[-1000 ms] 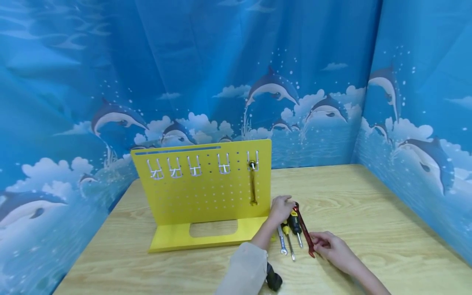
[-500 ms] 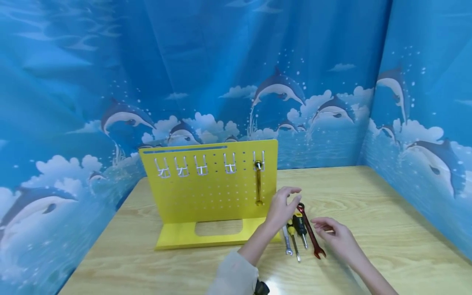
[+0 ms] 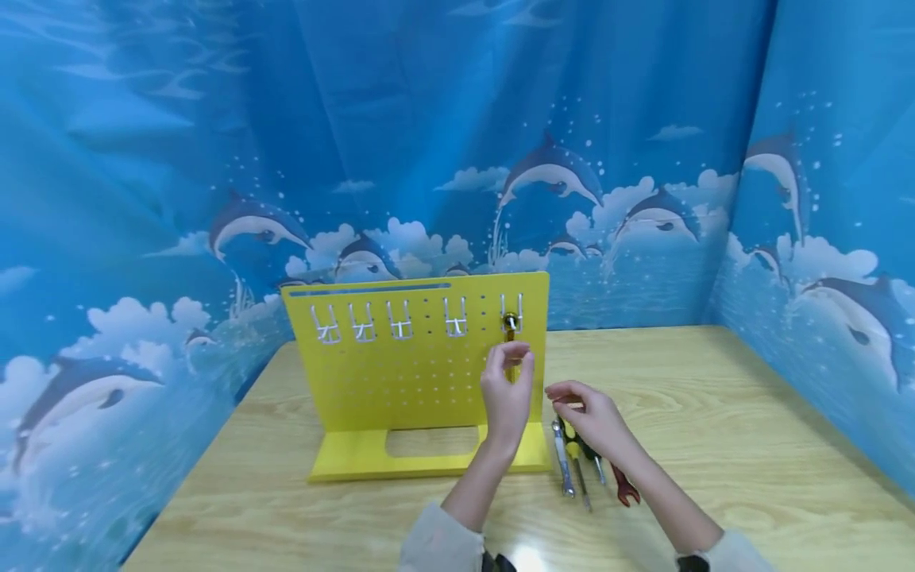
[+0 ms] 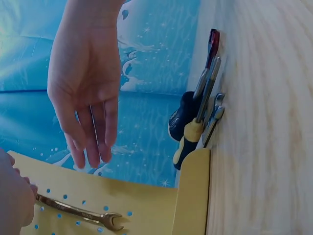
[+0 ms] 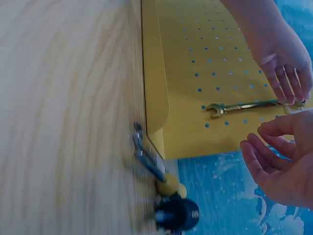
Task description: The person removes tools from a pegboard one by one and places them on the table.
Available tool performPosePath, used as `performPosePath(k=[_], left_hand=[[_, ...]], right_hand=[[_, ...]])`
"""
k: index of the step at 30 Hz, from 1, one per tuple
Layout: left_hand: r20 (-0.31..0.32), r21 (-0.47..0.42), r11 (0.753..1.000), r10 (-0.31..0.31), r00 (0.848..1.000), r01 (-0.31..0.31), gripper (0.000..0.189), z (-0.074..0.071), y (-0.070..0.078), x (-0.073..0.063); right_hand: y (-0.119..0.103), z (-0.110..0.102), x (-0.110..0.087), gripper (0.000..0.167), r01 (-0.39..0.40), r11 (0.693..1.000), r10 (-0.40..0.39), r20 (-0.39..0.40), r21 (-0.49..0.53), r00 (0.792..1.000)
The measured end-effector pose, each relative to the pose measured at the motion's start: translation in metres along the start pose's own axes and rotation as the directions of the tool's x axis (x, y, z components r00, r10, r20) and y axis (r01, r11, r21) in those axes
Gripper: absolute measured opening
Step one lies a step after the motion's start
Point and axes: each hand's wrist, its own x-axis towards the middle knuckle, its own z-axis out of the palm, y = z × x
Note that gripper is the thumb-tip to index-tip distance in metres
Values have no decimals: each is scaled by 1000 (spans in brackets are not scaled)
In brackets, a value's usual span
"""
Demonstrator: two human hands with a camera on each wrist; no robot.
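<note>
My left hand [image 3: 506, 401] is raised before the yellow pegboard [image 3: 400, 381], thumb and fingers apart. Its fingers overlap a gold-coloured wrench [image 3: 510, 321] that hangs from the rightmost hook; the right wrist view has its fingertips by the wrench's upper end. Bent fingers and nothing held: my right hand [image 3: 589, 415] hovers just right of the board, over the tools on the table. Those are a silver wrench [image 3: 562, 461], a slim yellow-and-black screwdriver [image 3: 575, 451], a thicker black-handled screwdriver [image 4: 183, 115] and a red wrench [image 3: 625, 486]. The right hand hides part of them.
Several white wire hooks [image 3: 400, 322] along the board's top carry nothing. The board's yellow foot [image 3: 350, 457] rests on the wooden table [image 3: 679, 365]. A blue curtain [image 3: 443, 119] printed with dolphins stands behind and to the right.
My left hand has moved from over the tools, up and left to the hanging wrench. The right hand has moved from beside the red wrench, up and left, over the tools.
</note>
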Motion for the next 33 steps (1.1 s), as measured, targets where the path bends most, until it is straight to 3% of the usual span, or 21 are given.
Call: performPosePath(k=[6, 12, 17, 26, 33], left_hand=[[-104, -57, 997, -64, 993, 58, 19, -9, -7, 9], [-40, 26, 993, -116, 992, 117, 25, -12, -9, 14], [-3, 100, 982, -161, 987, 160, 29, -14, -12, 13], [28, 102, 977, -191, 981, 187, 35, -16, -10, 15], [37, 83, 971, -227, 973, 223, 37, -14, -1, 13]], right_hand=[[1, 26, 18, 26, 28, 999, -28, 5, 26, 1000], [4, 39, 26, 30, 61, 998, -60, -17, 25, 998], [5, 47, 29, 21, 78, 996, -78, 0, -35, 997], [7, 50, 23, 14, 44, 997, -42, 28, -56, 999], [3, 43, 13, 11, 66, 996, -64, 34, -56, 997]])
